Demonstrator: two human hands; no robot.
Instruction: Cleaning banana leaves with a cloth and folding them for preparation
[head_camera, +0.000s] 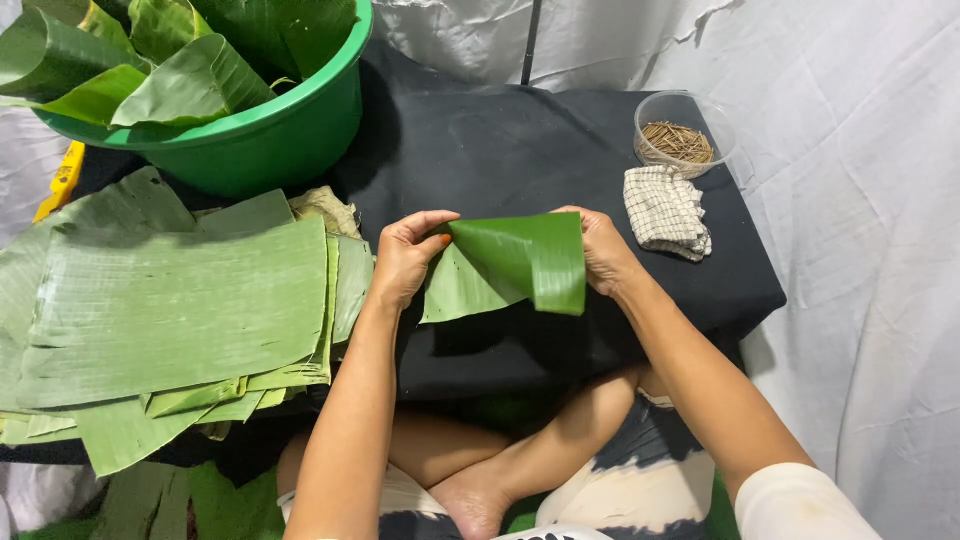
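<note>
A piece of green banana leaf (510, 262) is held above a low table covered in black cloth (500, 150). The leaf is curled over itself, its glossy side rolled toward the right. My left hand (405, 258) pinches the leaf's left top corner with thumb and fingers. My right hand (603, 250) grips the rolled right edge from behind, partly hidden by the leaf.
A stack of flat banana leaf sheets (170, 310) lies at the left. A green plastic basin (270, 130) full of folded leaves stands at the back left. A clear bowl of thin brown sticks (680, 135) and a checked cloth (665, 210) sit at the right. White fabric surrounds the table.
</note>
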